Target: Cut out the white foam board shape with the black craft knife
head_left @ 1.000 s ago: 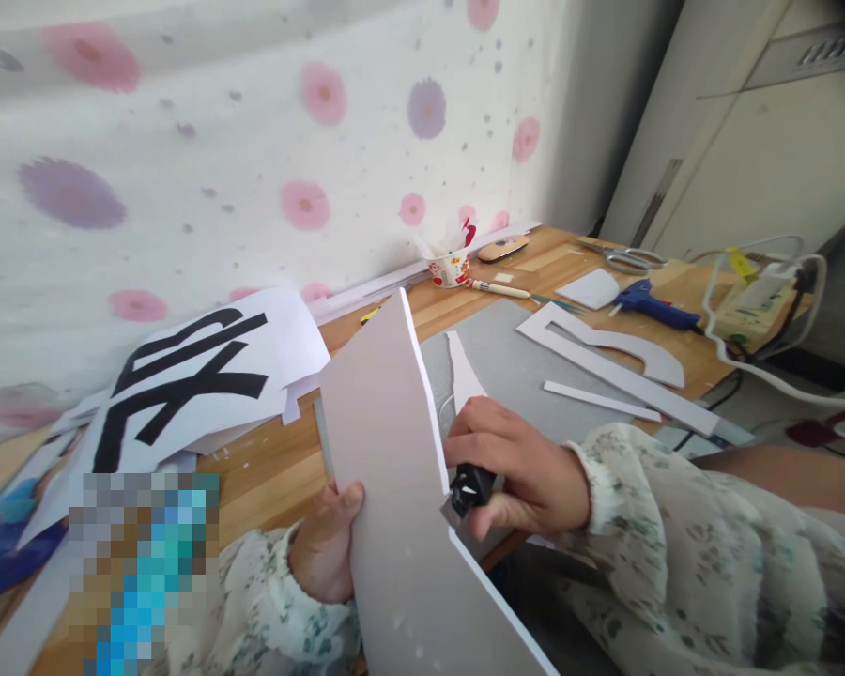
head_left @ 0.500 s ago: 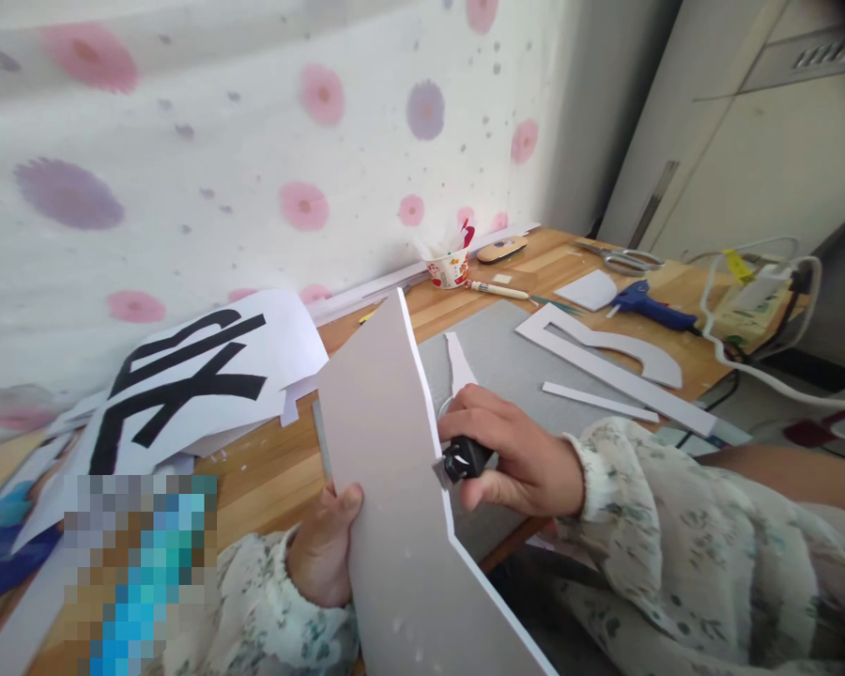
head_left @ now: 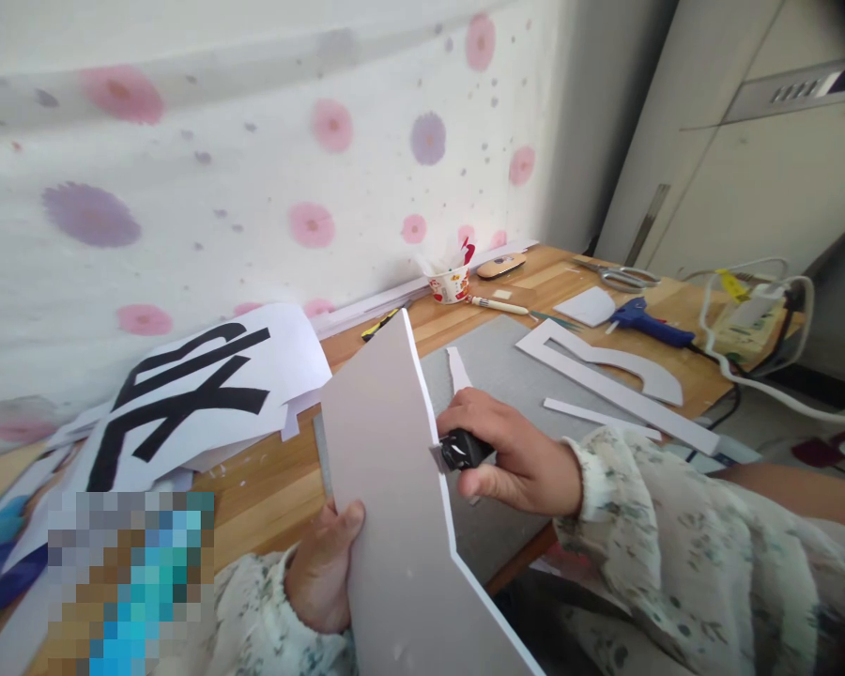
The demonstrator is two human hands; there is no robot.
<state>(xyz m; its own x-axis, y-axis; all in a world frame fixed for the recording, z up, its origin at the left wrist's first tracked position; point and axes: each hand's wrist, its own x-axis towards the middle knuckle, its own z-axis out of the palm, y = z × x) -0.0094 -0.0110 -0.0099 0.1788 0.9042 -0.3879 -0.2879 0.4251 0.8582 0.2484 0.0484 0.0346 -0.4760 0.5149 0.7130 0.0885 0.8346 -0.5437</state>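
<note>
My left hand (head_left: 326,568) grips the left edge of a large white foam board (head_left: 387,507), thumb on its face and the other fingers hidden behind. The board stands tilted up in front of me, its right edge cut into an angled outline. My right hand (head_left: 511,451) is closed around a black utility knife (head_left: 465,450). The knife's short blade meets the board's right edge about midway up. Behind my right hand, a thin torn white strip (head_left: 457,368) lies on a grey cutting mat (head_left: 503,347).
White cut-out letter pieces (head_left: 620,385) lie on the mat's right side. Beyond are a blue glue gun (head_left: 652,322), scissors (head_left: 626,276), a paper cup (head_left: 449,284) of sticks and a yellow cutter (head_left: 384,325). Paper with black lettering (head_left: 204,394) lies left; a white cable (head_left: 760,390) hangs right.
The view has tilted up slightly, so the table items sit lower. Both hands keep their grips, and the knife stays at about the same spot on the board's edge.
</note>
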